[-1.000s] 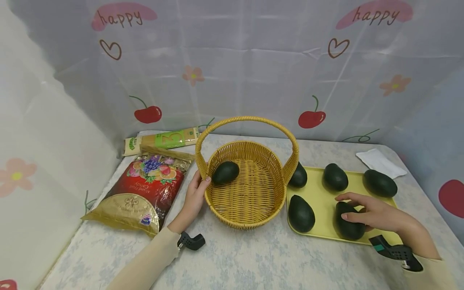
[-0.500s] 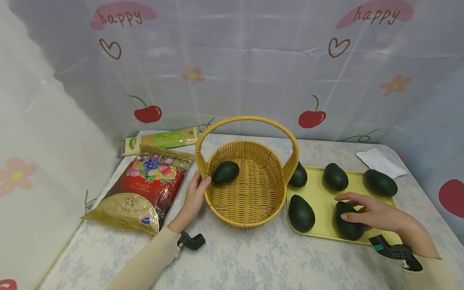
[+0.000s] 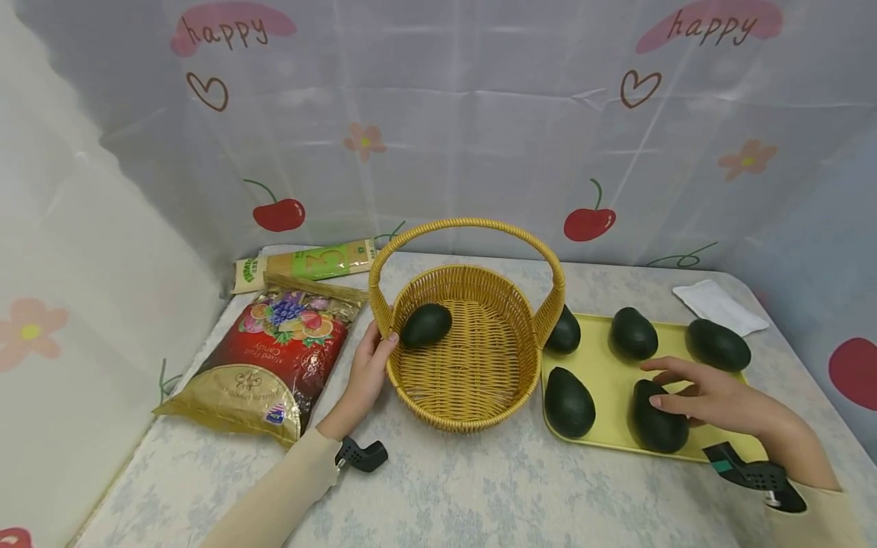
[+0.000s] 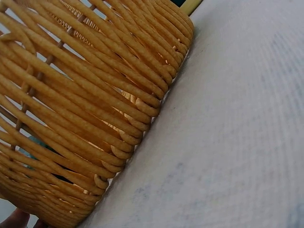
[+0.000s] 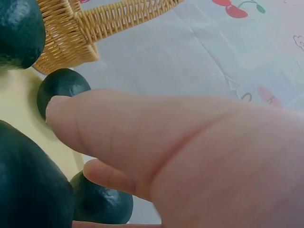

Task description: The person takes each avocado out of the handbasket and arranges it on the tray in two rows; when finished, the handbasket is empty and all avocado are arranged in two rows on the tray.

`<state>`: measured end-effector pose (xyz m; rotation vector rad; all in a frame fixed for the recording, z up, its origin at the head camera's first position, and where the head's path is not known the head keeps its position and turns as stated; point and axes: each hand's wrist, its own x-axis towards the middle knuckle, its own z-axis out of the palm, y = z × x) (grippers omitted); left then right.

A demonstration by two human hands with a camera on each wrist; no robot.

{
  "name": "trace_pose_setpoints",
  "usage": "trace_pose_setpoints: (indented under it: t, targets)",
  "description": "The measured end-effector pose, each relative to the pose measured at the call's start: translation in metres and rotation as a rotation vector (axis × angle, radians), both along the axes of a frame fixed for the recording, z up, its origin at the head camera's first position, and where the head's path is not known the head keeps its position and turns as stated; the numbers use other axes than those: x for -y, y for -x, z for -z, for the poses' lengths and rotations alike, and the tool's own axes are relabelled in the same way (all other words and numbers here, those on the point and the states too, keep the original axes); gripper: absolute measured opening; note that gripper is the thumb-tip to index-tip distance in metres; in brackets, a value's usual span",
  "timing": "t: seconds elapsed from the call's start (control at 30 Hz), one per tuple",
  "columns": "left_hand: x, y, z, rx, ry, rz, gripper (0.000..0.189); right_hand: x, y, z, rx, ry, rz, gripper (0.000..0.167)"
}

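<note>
A yellow wicker basket (image 3: 473,417) with a tall arched handle stands mid-table, holding one dark green avocado (image 3: 426,326) at its left side. My left hand (image 3: 367,373) grips the basket's left edge, thumb at the rim near the handle's base. The left wrist view is filled by the basket's woven wall (image 4: 85,104), fingertips just showing at the bottom left. Over a yellow tray (image 3: 610,378), my right hand (image 3: 715,399) hovers with spread fingers above an avocado (image 3: 654,422). From the right wrist, the thumb (image 5: 104,118) looks apart from the nearest avocado (image 5: 31,185).
Several other avocados lie on the tray, including one at front left (image 3: 570,403) and one at back right (image 3: 718,345). A white cloth (image 3: 719,308) lies behind it. Left of the basket are a red candy bag (image 3: 267,358) and a noodle pack (image 3: 315,264).
My right hand has loosened from the front avocado and shifted slightly right and up, while the avocado stays on the tray. My left hand and the basket have not moved.
</note>
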<state>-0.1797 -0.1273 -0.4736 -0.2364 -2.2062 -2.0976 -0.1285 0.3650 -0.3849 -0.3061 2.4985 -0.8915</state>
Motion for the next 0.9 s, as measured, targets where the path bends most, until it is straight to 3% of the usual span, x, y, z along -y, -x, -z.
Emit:
trace_pose_setpoints:
  t: [0.43, 0.67, 0.9]
  targets:
    - [0.000, 0.000, 0.000, 0.013, 0.012, -0.002, 0.054, 0.009, 0.002, -0.009, -0.217, -0.120, -0.065, 0.053]
    - [0.001, 0.000, -0.001, 0.005, 0.015, -0.011, 0.054, 0.030, 0.012, -0.034, -0.276, -0.131, -0.167, 0.053]
    - [0.000, 0.000, -0.001, -0.001, 0.000, -0.005, 0.054, 0.077, 0.019, -0.065, -0.230, -0.133, -0.273, 0.054]
